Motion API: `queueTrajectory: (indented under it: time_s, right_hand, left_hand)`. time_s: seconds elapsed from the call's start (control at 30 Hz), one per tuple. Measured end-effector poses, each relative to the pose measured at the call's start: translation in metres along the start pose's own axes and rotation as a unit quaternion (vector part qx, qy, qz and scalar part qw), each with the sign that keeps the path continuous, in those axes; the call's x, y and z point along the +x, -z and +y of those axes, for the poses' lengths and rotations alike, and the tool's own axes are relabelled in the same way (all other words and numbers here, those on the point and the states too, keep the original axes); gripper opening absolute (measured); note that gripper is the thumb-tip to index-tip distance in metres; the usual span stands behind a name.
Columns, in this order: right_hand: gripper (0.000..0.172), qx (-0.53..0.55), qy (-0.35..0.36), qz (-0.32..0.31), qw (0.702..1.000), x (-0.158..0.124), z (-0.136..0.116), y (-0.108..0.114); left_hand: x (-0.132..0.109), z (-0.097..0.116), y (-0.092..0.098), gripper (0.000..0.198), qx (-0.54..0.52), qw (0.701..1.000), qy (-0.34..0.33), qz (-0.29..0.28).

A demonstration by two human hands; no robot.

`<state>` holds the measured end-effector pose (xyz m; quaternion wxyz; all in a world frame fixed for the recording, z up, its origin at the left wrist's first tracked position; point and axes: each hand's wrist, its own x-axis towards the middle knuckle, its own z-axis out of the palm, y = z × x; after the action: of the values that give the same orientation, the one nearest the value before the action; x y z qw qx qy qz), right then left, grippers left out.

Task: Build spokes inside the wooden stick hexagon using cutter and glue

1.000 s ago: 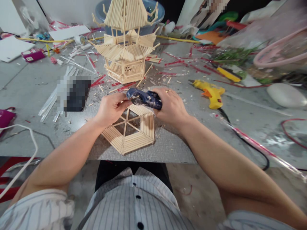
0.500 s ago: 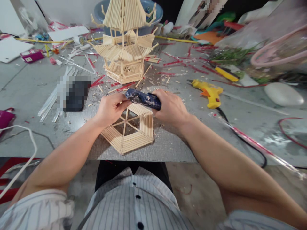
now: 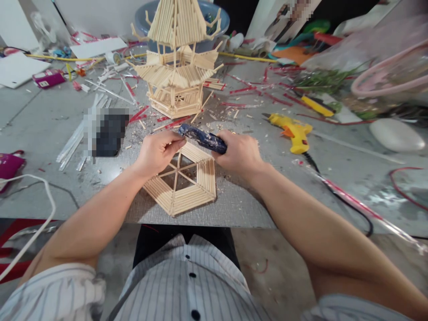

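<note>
My right hand (image 3: 238, 152) is closed around a dark blue hand tool (image 3: 203, 137) with a worn, pale-flecked surface; its exact kind does not show. The tool points left, toward my left hand (image 3: 161, 150). Thumb and fingers of that hand are pinched together at the tool's left end, and whatever lies between them is too small or hidden to make out. Below both hands a flat hexagonal frame of thin wooden sticks (image 3: 192, 196) lies on the table, with spokes crossing at its open centre. My left hand covers its upper left part.
Behind my hands stands a tiered stick pagoda (image 3: 177, 76). A yellow glue gun (image 3: 294, 131) lies to the right, its black cord running toward the edge. On the left are a dark phone (image 3: 110, 133) and clear glue sticks (image 3: 75, 138). Stick scraps and red-marked wrappers litter the grey table (image 3: 247, 205).
The blue tool has turned slightly in my right hand and looks narrower. Both hands stay close to the same place over the frame. The whole view has shifted a little.
</note>
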<state>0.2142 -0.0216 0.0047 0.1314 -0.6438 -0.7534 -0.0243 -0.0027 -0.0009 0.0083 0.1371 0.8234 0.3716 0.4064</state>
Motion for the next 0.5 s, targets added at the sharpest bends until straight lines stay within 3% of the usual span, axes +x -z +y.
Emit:
queueTrajectory:
  time_s: [0.5]
  right_hand:
    - [0.033, 0.036, -0.012, -0.028, 0.999, 0.0020, 0.0030, -0.0033]
  left_hand:
    - [-0.0019, -0.0015, -0.0020, 0.019, 0.003, 0.999, 0.036, -0.029]
